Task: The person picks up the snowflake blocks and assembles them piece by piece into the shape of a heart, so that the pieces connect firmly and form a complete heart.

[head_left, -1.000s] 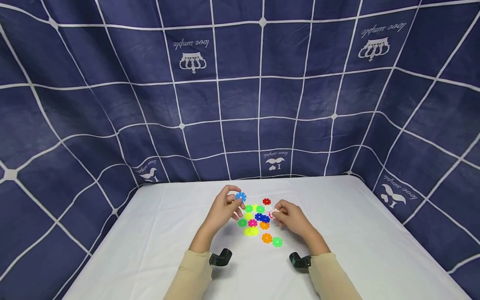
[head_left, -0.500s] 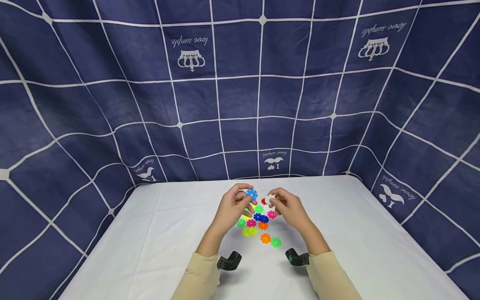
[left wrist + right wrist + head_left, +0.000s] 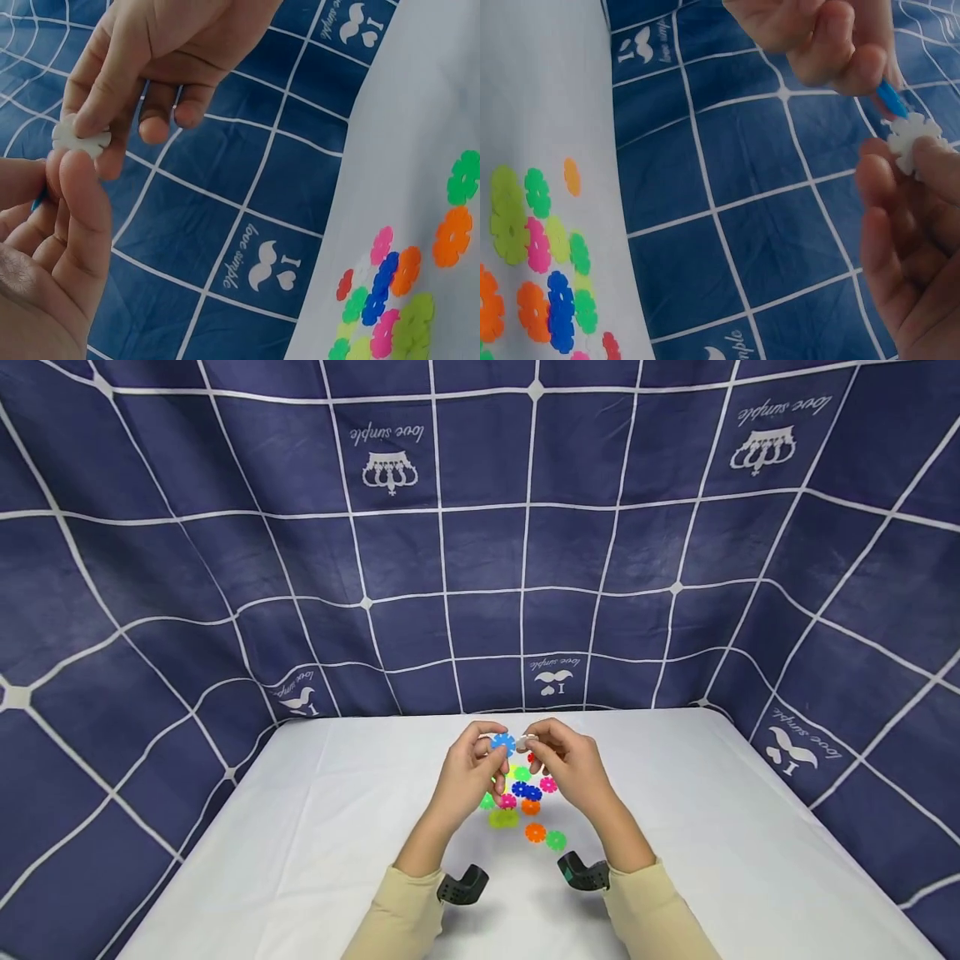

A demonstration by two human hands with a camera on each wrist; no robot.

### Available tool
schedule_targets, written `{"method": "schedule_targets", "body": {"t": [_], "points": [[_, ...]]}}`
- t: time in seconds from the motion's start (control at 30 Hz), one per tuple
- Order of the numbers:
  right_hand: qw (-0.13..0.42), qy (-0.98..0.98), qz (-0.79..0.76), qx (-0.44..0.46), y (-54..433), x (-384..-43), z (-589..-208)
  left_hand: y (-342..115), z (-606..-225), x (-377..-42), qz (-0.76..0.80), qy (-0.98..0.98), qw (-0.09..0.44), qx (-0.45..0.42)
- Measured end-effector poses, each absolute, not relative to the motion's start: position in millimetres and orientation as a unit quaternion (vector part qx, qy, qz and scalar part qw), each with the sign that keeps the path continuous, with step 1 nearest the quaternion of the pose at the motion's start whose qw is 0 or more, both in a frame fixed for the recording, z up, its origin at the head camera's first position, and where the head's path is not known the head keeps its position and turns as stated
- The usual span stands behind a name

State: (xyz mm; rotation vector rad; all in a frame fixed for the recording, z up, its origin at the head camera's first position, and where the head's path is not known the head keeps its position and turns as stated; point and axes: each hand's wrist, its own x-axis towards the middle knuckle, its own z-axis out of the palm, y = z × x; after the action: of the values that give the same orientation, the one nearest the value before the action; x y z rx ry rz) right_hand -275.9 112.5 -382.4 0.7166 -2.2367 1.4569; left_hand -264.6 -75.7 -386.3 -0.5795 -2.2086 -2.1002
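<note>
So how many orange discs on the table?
3. One orange disc beside the dark blue pair, a second orange disc next to the nearest green disc. A third orange disc shows only in the right wrist view; the left hand probably hides it from the head camera. More may be hidden.

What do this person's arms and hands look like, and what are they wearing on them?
The left hand and right hand are bare, with no gloves. The left sleeve and right sleeve are plain beige, ending short of the wrists. Each wrist wears a black, angled gadget; the right gadget has a small green patch. No cables show.
</note>
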Motion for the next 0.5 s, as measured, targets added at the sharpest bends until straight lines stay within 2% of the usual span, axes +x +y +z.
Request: {"method": "schedule_targets", "body": {"t": [0.27, 0.5], "points": [[0.201, -0.780, 0.528, 0.270, 110, -270, -380, -75, -381, -260, -0.697, -0.687, 0.000, -0.207], [0.265, -0.776, 0.490, 0.296, 110, -263, -376, -73, -380, -257, -0.708, -0.671, -0.011, -0.220]]}}
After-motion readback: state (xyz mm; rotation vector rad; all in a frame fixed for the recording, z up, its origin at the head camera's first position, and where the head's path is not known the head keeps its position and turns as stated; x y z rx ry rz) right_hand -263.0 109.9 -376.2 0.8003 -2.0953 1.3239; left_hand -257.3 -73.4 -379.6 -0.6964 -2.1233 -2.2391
